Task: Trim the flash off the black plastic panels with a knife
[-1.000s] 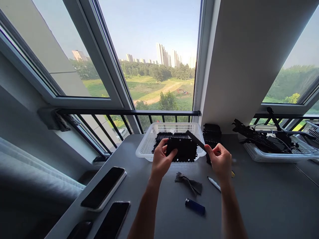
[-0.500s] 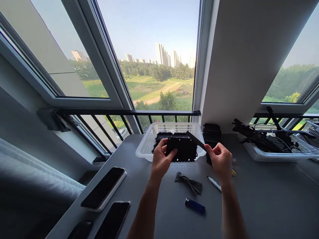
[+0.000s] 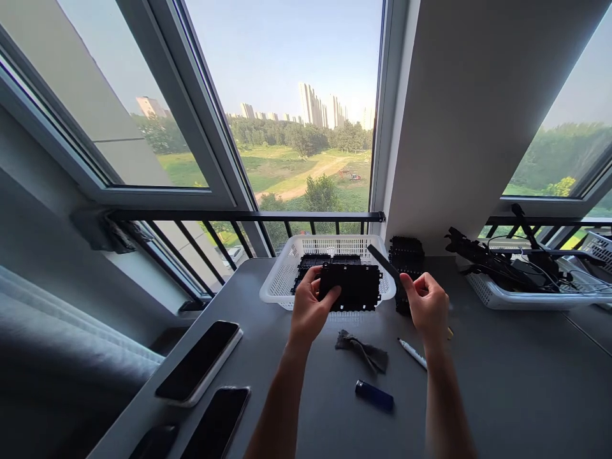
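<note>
A flat black plastic panel (image 3: 354, 288) with small tabs along its edges is gripped at its left side by my left hand (image 3: 313, 303), thumb across its face. It is held up in front of the white basket (image 3: 277, 294). My right hand (image 3: 425, 303) pinches the lower end of a thin dark strip (image 3: 382, 261), which slants up and to the left. The strip's tip is apart from the panel, above its upper right corner. Similar black plastic parts (image 3: 310, 260) lie in the basket, partly hidden behind the panel.
Below my hands lie a crumpled grey cloth (image 3: 363, 349), a dark blue lighter-like cylinder (image 3: 374, 395) and a white marker (image 3: 412, 352). Black parts are stacked (image 3: 406, 252) beside the basket. Two phones (image 3: 198, 362) rest at left. Another basket (image 3: 516, 301) with black pieces and wires stands right.
My right hand has drawn the dark strip slightly right and away from the panel, tipping it steeper. The panel's right edge is now uncovered. My left hand has hardly moved.
</note>
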The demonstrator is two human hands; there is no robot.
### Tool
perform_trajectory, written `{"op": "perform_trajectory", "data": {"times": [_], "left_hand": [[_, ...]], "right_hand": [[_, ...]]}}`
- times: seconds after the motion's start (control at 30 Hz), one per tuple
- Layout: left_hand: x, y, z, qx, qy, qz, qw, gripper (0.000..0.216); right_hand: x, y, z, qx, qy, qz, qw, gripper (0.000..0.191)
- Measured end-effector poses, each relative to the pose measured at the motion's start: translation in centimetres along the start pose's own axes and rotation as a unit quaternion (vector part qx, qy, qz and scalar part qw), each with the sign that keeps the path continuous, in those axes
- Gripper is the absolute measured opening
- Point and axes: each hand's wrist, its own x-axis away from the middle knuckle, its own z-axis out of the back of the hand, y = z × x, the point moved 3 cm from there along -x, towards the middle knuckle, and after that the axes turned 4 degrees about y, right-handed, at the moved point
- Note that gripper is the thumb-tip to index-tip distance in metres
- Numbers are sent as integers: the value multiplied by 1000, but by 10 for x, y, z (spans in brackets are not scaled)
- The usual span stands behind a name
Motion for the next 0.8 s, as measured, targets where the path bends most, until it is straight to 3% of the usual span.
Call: {"op": "perform_trajectory", "data": {"times": [0.1, 0.33, 0.57, 0.8], "left_hand": [[4, 0, -7, -21, -12, -10, 1000, 39], [20, 4, -30, -72, -61, -30, 995, 31], [5, 1, -10, -21, -76, 1, 997, 37], [1, 0, -3, -10, -70, 13, 997, 44]], "right_hand": [[2, -2, 0, -21, 19, -15, 999, 49], [18, -21, -20, -37, -5, -10, 999, 66], [8, -11, -13, -155, -80, -66, 982, 53], [13, -11, -20, -294, -172, -130, 931, 45]]}}
